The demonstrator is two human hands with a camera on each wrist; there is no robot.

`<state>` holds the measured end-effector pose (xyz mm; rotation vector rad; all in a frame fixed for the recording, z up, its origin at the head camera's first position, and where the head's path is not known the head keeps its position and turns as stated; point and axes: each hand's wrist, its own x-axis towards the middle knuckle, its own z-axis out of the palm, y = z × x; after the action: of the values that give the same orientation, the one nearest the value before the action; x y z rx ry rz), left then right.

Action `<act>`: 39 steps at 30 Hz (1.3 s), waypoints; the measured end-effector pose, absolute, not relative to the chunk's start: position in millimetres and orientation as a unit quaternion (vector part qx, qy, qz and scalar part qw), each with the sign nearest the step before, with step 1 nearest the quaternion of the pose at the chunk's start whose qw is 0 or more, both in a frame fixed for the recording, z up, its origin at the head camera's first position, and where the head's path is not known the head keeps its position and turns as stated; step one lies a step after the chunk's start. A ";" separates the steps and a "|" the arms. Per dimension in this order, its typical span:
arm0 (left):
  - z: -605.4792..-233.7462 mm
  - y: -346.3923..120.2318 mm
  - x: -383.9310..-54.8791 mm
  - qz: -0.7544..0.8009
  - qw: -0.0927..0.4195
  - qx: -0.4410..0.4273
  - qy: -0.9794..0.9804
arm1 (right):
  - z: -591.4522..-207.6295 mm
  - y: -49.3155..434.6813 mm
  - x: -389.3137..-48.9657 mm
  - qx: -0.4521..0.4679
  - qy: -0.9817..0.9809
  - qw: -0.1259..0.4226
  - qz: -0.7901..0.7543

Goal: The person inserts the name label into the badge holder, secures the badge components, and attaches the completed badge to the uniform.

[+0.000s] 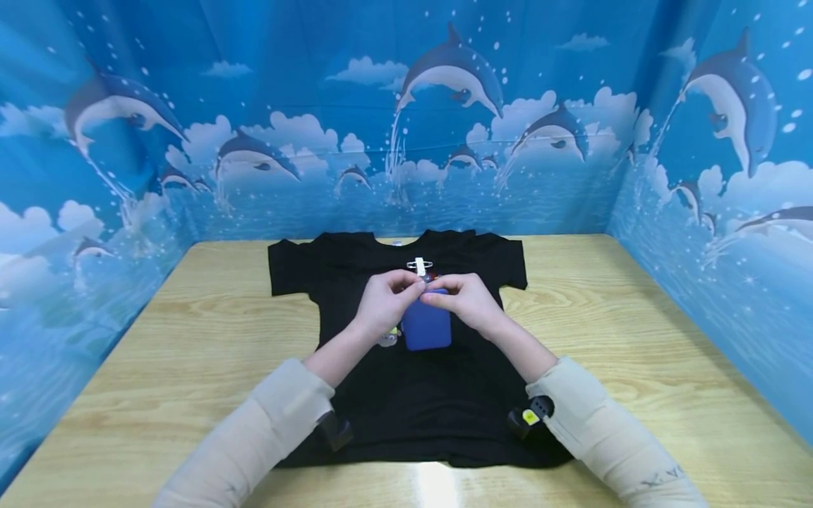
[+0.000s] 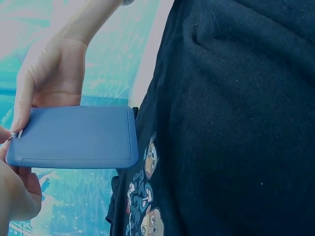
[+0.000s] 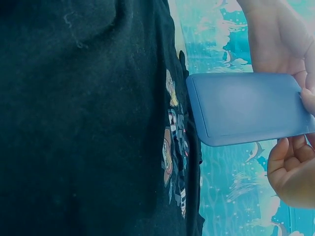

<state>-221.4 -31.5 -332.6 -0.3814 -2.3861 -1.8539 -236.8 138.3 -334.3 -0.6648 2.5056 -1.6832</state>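
Observation:
A blue card holder (image 1: 428, 326) is held up over a black T-shirt (image 1: 406, 402), and its flat face fills much of both wrist views. My left hand (image 1: 389, 300) and right hand (image 1: 466, 300) meet at its top end, fingertips pinching there. Just beyond the fingertips shows a white badge clip (image 1: 420, 266) with a safety pin. In the left wrist view a small pale bit shows between the fingers at the holder's edge; how it joins the holder is hidden. The shirt's cartoon print (image 3: 170, 147) lies below, mostly covered by hands and holder.
The shirt is spread on a wood-grain table (image 1: 235, 317), collar to the far side. A blue dolphin-print curtain (image 1: 305, 92) stands around the back and both sides. A dark wrist device (image 1: 530, 416) sits at each cuff, near the shirt's hem.

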 end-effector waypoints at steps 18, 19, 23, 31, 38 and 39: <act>-335.1 -35.1 -220.6 -0.648 0.012 -0.094 -0.756 | -333.5 141.6 -236.6 -0.220 0.813 0.046 -0.537; -335.2 -35.5 -220.7 -0.649 0.008 -0.097 -0.754 | -333.6 141.9 -236.6 -0.223 0.812 0.048 -0.537; -336.4 -37.6 -221.0 -0.654 -0.013 -0.124 -0.747 | -333.8 143.3 -236.9 -0.237 0.804 0.064 -0.541; -336.4 -42.2 -220.0 -0.654 -0.055 -0.174 -0.734 | -336.3 146.7 -239.1 -0.254 0.802 0.085 -0.534; -336.8 -43.6 -221.9 -0.666 -0.098 -0.180 -0.718 | -335.4 148.5 -238.4 -0.260 0.803 0.100 -0.527; -336.7 -43.7 -222.2 -0.668 -0.103 -0.180 -0.714 | -335.3 148.5 -238.4 -0.258 0.803 0.101 -0.528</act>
<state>-222.2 -43.7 -336.7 -0.6043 -2.4041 -2.2489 -238.4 148.5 -335.3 -0.7626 2.3718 -1.5605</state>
